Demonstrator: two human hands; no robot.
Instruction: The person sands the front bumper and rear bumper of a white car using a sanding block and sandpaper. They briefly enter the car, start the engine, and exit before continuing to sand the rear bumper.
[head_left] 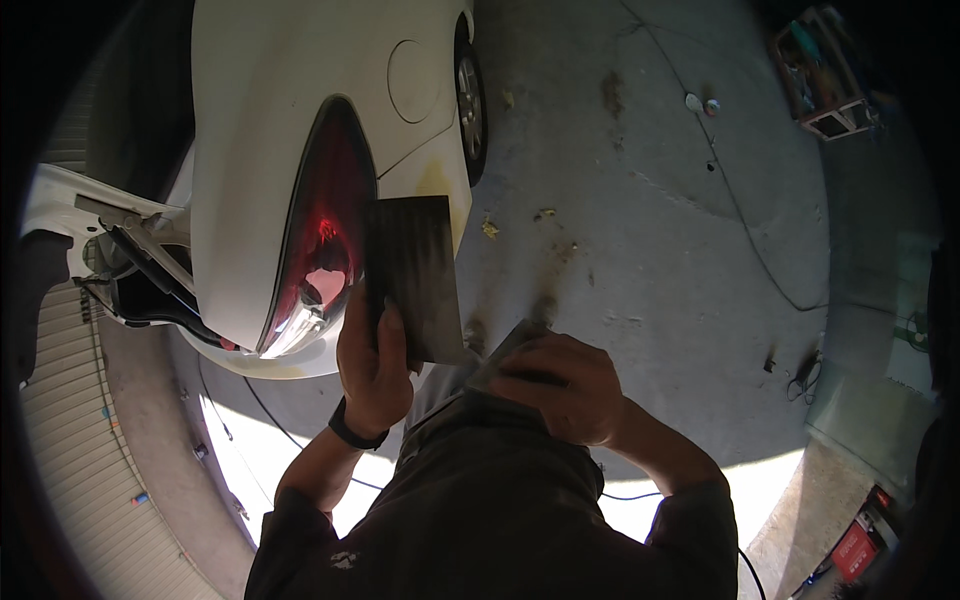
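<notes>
My left hand grips the lower left side of a dark rectangular sandpaper-like sheet, thumb across its front. Pale streaks run over the sheet's surface. To its right, my right hand is closed around a flat grey piece, whose kind I cannot make out; the fingers cover much of it. Just beyond my left hand is the rear corner of a white car with a red and clear tail light. A yellowish patch marks the body near the wheel, partly behind the sheet.
Left of the car body, an opened panel with a strut sticks out. A cable crosses the grey floor on the right. At the far right stands a framed cart with items in it; a red box lies lower right.
</notes>
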